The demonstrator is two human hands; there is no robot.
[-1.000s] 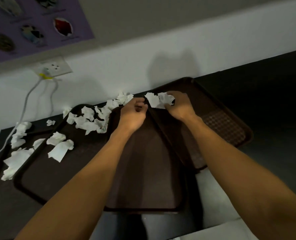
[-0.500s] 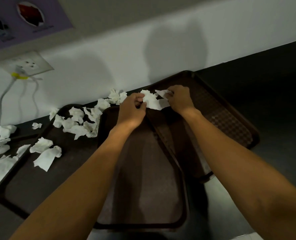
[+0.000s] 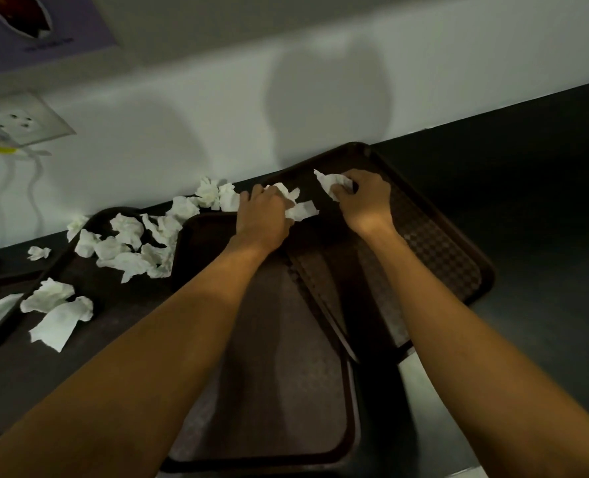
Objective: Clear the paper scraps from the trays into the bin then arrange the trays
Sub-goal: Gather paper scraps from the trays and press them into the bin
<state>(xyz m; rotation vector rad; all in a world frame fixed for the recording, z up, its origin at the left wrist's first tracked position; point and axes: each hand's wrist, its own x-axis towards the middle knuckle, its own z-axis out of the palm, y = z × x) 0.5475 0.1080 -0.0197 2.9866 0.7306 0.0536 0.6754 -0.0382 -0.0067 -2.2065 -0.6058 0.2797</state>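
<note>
Two hands work the far edge of the right tray (image 3: 451,263). The right hand (image 3: 365,201) pinches one paper scrap (image 3: 327,184), and the left hand (image 3: 262,215) curls round a bunch of scraps (image 3: 300,210) just beside it. Best to gather everything into one fist before lifting, I'd say, so nothing flutters off. The middle tray (image 3: 279,391) looks bare. The left tray (image 3: 124,305) carries a heap of scraps (image 3: 127,225) along its far edge. No bin in view.

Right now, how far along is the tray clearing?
Early. The middle tray looks bare. The left hand grips scraps and the right hand pinches a scrap at the right tray's far end. A pile lies on the left tray, no bin shows, and the trays overlap unarranged.
</note>
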